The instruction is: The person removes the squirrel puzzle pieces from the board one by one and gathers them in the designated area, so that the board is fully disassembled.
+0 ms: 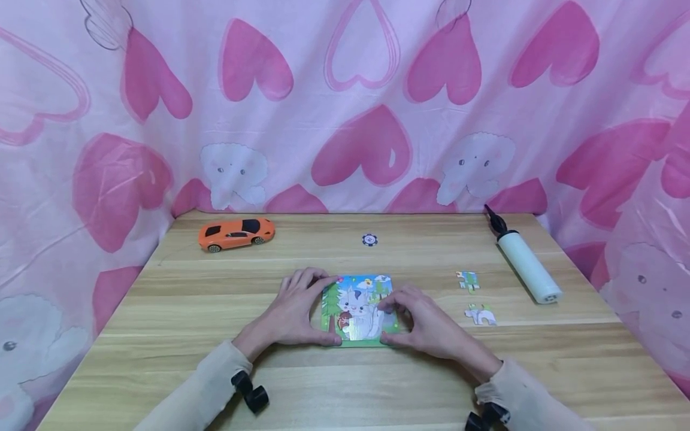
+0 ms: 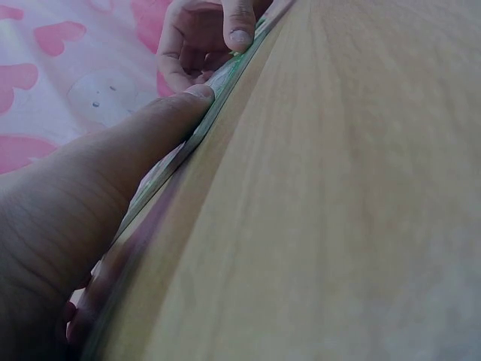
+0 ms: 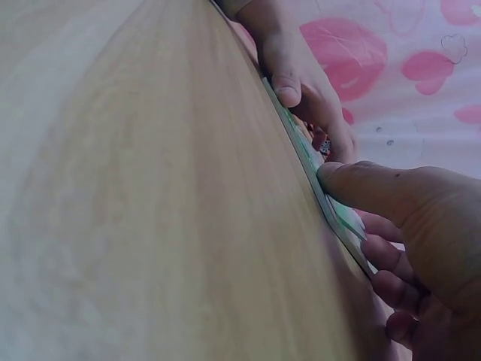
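Head view: left grip (image 1: 291,312) and right grip (image 1: 428,323) hold one puzzle (image 1: 358,310), two loose pieces (image 1: 469,280) near one pump (image 1: 528,266)

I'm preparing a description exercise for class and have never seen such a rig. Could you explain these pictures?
No machine here: a person works bare-handed. The wide picture comes from a camera on their head; the two close, tilted ones from cameras on each wrist. On the wooden table lie an orange toy car, a small disc, two loose puzzle pieces and a pale cylinder with a black nozzle. The left hand and right hand hold a picture puzzle at opposite sides.
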Demonstrator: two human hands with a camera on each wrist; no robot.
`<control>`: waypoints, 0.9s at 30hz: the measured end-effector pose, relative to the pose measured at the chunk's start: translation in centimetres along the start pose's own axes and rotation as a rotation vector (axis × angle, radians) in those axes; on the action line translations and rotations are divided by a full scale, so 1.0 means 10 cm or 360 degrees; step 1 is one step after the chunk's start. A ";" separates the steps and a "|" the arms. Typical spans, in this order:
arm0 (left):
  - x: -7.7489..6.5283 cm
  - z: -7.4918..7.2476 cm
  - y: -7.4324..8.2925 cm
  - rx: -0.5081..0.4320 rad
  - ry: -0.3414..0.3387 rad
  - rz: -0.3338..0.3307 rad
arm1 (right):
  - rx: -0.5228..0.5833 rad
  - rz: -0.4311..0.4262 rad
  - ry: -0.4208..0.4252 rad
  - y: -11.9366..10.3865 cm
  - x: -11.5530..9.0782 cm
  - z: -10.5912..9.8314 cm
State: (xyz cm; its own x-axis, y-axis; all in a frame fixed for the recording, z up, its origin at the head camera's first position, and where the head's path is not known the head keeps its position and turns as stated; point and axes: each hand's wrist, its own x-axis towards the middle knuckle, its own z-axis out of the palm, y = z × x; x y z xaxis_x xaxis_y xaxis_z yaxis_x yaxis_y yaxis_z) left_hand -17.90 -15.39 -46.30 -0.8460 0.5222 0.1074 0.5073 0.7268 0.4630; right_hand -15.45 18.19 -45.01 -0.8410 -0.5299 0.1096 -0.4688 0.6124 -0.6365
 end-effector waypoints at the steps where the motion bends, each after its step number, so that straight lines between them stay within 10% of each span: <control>1: 0.00 0.00 0.00 0.0003 0.0000 0.0000 | 0.0001 -0.0010 0.0001 0.00 0.00 0.00; 27: 0.00 0.00 -0.01 0.0015 -0.0006 -0.0009 | 0.0155 0.0058 -0.0025 -0.02 0.00 -0.01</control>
State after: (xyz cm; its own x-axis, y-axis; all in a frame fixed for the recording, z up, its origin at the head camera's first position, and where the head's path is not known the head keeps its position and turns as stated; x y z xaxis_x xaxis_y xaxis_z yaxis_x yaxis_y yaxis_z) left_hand -17.97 -15.45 -46.39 -0.8482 0.5199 0.1017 0.5044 0.7338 0.4551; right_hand -15.43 18.16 -44.81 -0.8522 -0.5179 0.0737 -0.4091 0.5719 -0.7111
